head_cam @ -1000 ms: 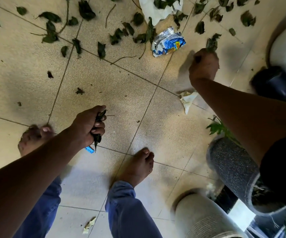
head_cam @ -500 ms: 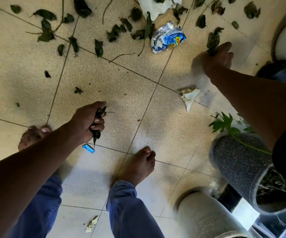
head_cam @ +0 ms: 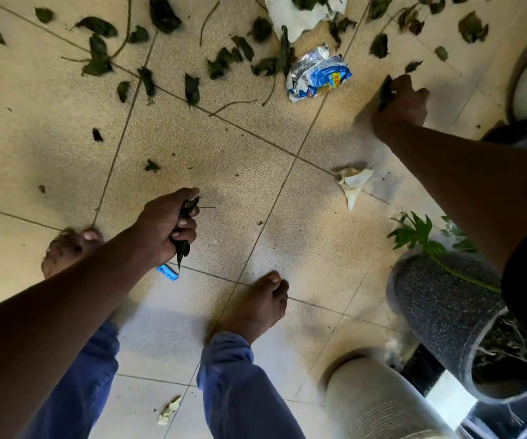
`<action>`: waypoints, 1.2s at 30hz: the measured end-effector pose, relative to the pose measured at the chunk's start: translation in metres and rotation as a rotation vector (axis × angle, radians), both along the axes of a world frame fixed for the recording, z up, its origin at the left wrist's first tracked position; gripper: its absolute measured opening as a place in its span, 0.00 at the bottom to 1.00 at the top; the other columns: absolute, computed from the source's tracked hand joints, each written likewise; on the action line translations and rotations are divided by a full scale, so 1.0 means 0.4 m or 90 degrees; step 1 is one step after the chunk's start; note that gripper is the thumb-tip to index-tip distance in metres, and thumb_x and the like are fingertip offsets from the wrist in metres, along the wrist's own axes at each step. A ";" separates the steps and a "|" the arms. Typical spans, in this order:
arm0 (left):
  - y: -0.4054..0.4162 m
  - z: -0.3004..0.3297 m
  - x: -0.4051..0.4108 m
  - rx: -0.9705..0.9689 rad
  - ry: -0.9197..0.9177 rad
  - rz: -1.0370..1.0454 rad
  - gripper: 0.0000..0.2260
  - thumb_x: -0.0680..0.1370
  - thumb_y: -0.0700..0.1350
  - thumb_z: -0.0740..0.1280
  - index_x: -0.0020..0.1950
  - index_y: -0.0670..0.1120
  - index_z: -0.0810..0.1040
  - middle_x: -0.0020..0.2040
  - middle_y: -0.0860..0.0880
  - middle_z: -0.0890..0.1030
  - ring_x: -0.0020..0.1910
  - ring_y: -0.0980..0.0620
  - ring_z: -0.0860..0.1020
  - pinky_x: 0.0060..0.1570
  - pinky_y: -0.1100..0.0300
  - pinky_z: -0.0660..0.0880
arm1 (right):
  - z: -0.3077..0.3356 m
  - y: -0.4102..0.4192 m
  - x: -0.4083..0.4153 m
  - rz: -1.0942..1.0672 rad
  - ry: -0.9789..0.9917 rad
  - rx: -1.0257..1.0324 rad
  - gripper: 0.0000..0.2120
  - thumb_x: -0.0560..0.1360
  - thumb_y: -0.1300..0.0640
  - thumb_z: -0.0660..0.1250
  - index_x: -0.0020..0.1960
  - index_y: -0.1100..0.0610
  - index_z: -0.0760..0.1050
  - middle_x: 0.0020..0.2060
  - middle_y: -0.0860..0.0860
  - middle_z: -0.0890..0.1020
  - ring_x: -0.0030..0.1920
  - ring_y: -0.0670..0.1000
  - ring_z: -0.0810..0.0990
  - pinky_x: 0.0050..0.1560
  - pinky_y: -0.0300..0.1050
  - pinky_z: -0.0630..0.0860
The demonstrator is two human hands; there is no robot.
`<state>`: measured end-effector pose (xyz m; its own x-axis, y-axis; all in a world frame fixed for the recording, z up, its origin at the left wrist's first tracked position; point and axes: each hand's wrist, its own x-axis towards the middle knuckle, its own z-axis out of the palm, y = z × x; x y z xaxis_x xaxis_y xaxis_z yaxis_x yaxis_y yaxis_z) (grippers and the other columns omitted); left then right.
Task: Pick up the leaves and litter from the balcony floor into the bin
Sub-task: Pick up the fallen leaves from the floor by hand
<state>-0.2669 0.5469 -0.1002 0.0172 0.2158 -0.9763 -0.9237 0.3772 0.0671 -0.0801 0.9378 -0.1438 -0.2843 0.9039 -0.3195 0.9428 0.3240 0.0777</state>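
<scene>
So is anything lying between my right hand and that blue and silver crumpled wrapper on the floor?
Nothing visible does. The right hand, already gripping a leaf, sits just right of the wrapper, with only bare tile between them. The bin is not in view.

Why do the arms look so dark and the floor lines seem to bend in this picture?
In the head view, light falls on the tiled floor, leaving the near forearms in shadow; the wide-angle lens bows the grout lines; the right hand, gripping leaves, is slightly motion-blurred, while the left hand looks sharper.
</scene>
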 end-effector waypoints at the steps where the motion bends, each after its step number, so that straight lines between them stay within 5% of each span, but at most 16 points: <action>1: -0.001 -0.001 -0.001 0.001 0.000 0.000 0.09 0.81 0.45 0.64 0.42 0.49 0.71 0.30 0.51 0.68 0.18 0.60 0.61 0.17 0.70 0.54 | -0.001 -0.010 -0.002 0.019 -0.007 0.020 0.15 0.83 0.54 0.61 0.67 0.56 0.71 0.64 0.60 0.73 0.63 0.62 0.74 0.62 0.53 0.74; 4: -0.006 -0.001 -0.007 0.005 0.000 -0.004 0.07 0.81 0.45 0.65 0.43 0.49 0.72 0.30 0.51 0.68 0.19 0.60 0.61 0.17 0.70 0.55 | 0.001 -0.043 -0.007 0.019 0.002 0.041 0.13 0.82 0.59 0.62 0.64 0.62 0.74 0.62 0.61 0.77 0.63 0.61 0.76 0.61 0.50 0.74; 8: -0.010 0.006 -0.013 0.010 -0.004 -0.006 0.07 0.81 0.45 0.64 0.43 0.49 0.72 0.30 0.51 0.68 0.18 0.60 0.61 0.16 0.70 0.55 | 0.017 -0.111 -0.007 -0.061 0.072 0.006 0.10 0.79 0.58 0.64 0.57 0.57 0.80 0.56 0.55 0.82 0.57 0.57 0.81 0.54 0.45 0.75; 11: -0.014 0.015 -0.013 0.014 -0.012 0.002 0.08 0.82 0.46 0.64 0.43 0.49 0.72 0.31 0.51 0.69 0.19 0.60 0.62 0.16 0.69 0.56 | 0.062 -0.193 -0.031 -0.197 0.156 -0.062 0.11 0.77 0.60 0.66 0.54 0.53 0.85 0.53 0.52 0.85 0.54 0.49 0.82 0.51 0.35 0.74; 13: -0.015 0.032 -0.012 0.013 -0.015 0.009 0.07 0.82 0.46 0.64 0.44 0.49 0.72 0.31 0.51 0.69 0.19 0.59 0.62 0.17 0.69 0.56 | 0.097 -0.267 -0.057 -0.286 0.219 -0.095 0.06 0.76 0.59 0.71 0.50 0.54 0.86 0.49 0.53 0.87 0.51 0.49 0.84 0.53 0.39 0.79; 17: -0.009 0.073 -0.018 0.026 -0.047 0.064 0.09 0.82 0.47 0.63 0.42 0.49 0.73 0.30 0.51 0.70 0.19 0.59 0.63 0.17 0.69 0.58 | 0.218 -0.462 -0.136 -0.512 0.477 -0.354 0.08 0.71 0.70 0.75 0.40 0.59 0.82 0.38 0.57 0.86 0.37 0.55 0.87 0.41 0.48 0.85; 20: -0.001 0.108 -0.027 0.068 -0.090 0.106 0.18 0.82 0.48 0.62 0.32 0.48 0.75 0.30 0.51 0.71 0.21 0.58 0.65 0.18 0.67 0.59 | 0.337 -0.614 -0.203 -0.537 0.608 -0.564 0.06 0.70 0.74 0.73 0.41 0.66 0.82 0.39 0.60 0.84 0.41 0.57 0.85 0.48 0.53 0.85; 24: -0.014 0.175 -0.026 0.124 -0.140 0.099 0.21 0.83 0.51 0.58 0.32 0.47 0.72 0.23 0.52 0.69 0.18 0.57 0.66 0.16 0.67 0.60 | 0.461 -0.815 -0.253 -0.441 0.647 -0.627 0.04 0.71 0.71 0.74 0.46 0.68 0.82 0.38 0.59 0.85 0.38 0.56 0.85 0.46 0.54 0.85; 28: -0.053 0.286 -0.023 0.144 -0.167 0.106 0.30 0.84 0.55 0.54 0.24 0.48 0.76 0.21 0.53 0.70 0.18 0.57 0.69 0.20 0.67 0.60 | 0.554 -0.931 -0.272 -0.167 0.502 -0.388 0.06 0.71 0.64 0.75 0.45 0.56 0.85 0.40 0.48 0.85 0.41 0.46 0.83 0.47 0.42 0.79; 36: -0.076 0.484 -0.131 0.111 -0.124 0.245 0.28 0.84 0.54 0.56 0.26 0.47 0.74 0.23 0.51 0.72 0.23 0.55 0.75 0.27 0.68 0.72 | 0.722 -0.945 -0.423 0.170 0.379 -0.233 0.09 0.67 0.68 0.66 0.43 0.61 0.82 0.38 0.55 0.82 0.36 0.56 0.80 0.35 0.48 0.79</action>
